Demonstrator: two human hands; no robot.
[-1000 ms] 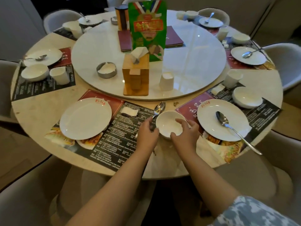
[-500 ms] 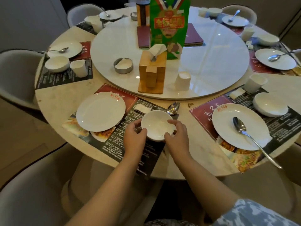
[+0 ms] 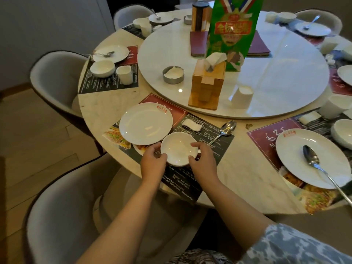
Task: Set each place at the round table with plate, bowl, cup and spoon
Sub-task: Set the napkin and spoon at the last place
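Observation:
A small white bowl (image 3: 178, 148) sits on the dark menu placemat (image 3: 182, 180) at the near place. My left hand (image 3: 153, 161) grips its left rim and my right hand (image 3: 202, 161) grips its right rim. A white plate (image 3: 145, 123) lies just to the bowl's upper left, nearly touching it. A metal spoon (image 3: 222, 131) lies on the mat to the upper right, its handle running behind my right hand. A white cup (image 3: 242, 97) stands on the turntable beyond.
A wooden tissue box (image 3: 206, 86), a metal ashtray (image 3: 173, 74) and a green bag (image 3: 233, 31) stand on the white turntable (image 3: 285, 82). Set places lie at the left (image 3: 109, 54) and right (image 3: 312, 158). A grey chair (image 3: 62, 216) stands below the near place.
Both hands have slid the bowl leftward across the placemat, from beside the right-hand mat to just beside the plate. The spoon stays where it was.

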